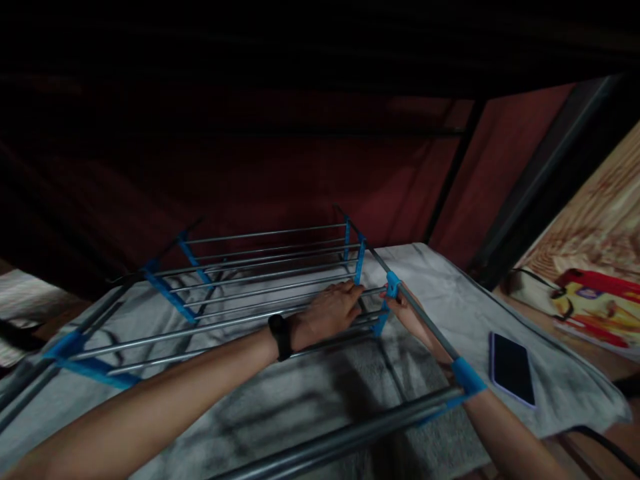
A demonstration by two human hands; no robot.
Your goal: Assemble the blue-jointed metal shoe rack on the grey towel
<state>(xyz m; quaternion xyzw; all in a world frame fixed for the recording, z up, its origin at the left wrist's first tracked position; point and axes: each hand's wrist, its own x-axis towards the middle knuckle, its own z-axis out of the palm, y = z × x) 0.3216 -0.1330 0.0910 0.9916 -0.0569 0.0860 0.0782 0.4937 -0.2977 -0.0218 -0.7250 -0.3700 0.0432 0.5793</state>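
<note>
A shoe rack of grey metal tubes and blue plastic brackets lies on its side across a pale cloth. My left hand, with a black watch on the wrist, is closed over a crosswise tube near its right end. Reaching under the long side tube, my right hand has its fingers closed at a blue bracket where the crosswise tube meets it. The bracket and tube hide part of those fingers. Another blue bracket sits nearer to me, above my right forearm.
A phone lies on the cloth to the right. Farther right are a red and yellow packet and a pale object with a dark strap on a wooden surface. Dark metal frame bars stand before a red backing.
</note>
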